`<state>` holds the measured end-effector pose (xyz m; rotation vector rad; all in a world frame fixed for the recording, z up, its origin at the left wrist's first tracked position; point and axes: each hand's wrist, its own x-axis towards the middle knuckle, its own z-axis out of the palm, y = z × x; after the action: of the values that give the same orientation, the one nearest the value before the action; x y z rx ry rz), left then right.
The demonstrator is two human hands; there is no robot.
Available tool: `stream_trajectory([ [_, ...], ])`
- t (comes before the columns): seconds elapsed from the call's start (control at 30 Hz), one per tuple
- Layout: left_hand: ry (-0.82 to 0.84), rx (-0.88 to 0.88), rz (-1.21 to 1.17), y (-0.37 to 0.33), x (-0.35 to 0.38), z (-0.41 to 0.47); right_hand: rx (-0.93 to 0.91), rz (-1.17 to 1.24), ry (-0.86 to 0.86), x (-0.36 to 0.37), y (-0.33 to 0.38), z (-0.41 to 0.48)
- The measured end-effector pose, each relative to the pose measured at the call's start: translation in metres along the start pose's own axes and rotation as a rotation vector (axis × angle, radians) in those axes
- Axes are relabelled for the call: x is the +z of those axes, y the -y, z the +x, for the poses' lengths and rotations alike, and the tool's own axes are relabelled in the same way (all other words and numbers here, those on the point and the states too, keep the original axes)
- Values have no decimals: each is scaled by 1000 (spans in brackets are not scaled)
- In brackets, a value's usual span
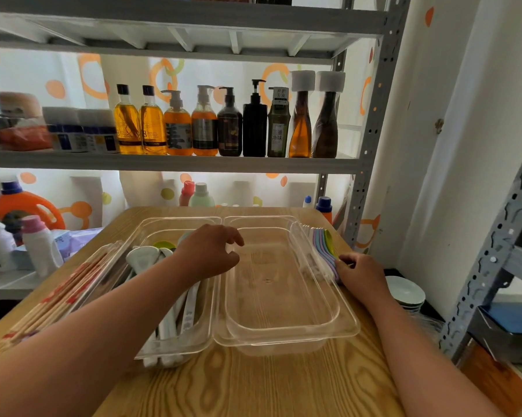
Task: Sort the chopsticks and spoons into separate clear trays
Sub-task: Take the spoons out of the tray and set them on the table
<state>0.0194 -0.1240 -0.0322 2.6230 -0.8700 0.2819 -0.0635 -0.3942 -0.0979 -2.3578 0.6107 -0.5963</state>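
So the left hand [211, 251] is held over the inner edge of the left clear plastic tray [175, 219], fingers loosely curled, nothing gripped as far as can be seen. A fanned row of pastel plastic spoons [323, 245] is pinched by the right hand [360, 270], just outside the right clear plastic tray [348, 323]. White spoons [142, 257] are piled in the left tray. Red-banded wooden chopsticks [73, 287] are laid on the wood-grain table [253, 380], just left of it.

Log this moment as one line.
left hand: over left clear tray, holds nothing | right hand: grips pastel spoons beside empty right clear tray | chopsticks: on wooden table, left of trays
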Motion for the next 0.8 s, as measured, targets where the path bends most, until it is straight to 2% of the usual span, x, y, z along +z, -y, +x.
stream_trajectory([
  [0.27,-46,6,-38,-1,1,1,-38,3,-12,-2,4,-3],
  [0.5,-178,28,-45,-1,4,4,-107,60,-40,-11,19,-11],
  [0.63,-243,6,-62,-4,-6,1,-218,71,-17,-23,46,-19],
  [0.8,-207,-73,-41,9,-32,-13,-368,70,75,-24,89,-37],
])
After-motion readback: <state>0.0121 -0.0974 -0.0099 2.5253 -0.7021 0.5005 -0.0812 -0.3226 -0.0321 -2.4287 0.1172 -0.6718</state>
